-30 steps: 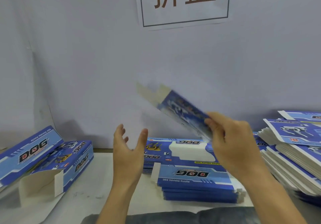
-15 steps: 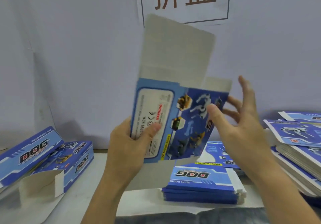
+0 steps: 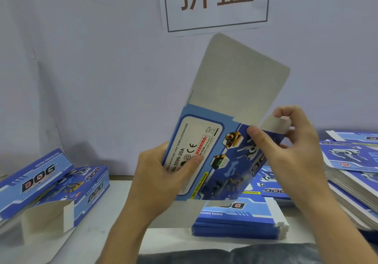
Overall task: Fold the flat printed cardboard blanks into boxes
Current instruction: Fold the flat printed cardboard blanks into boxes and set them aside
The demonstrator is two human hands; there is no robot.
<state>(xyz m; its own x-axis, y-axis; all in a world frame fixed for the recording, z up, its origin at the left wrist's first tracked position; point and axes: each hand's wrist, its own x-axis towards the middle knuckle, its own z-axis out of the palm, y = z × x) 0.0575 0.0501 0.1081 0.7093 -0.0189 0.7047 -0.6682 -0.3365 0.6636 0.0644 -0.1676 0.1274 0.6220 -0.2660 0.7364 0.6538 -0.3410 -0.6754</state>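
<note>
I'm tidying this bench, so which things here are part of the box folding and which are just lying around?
Job: held blank, left hand, right hand, centre stack of blanks, right stack, folded boxes.
Lying about: wall sign, dark cloth.

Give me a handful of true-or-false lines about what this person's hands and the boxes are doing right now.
1. The left hand grips the held blank. True.
2. The right hand lies empty on the table. False: it pinches the blank's small side flap.
3. The blank's large grey flap points up. True.
4. Folded boxes lie at the right. False: they lie at the left; flat stacks lie at the right.
5. The wall sign is blank. False: it bears two large characters.
</note>
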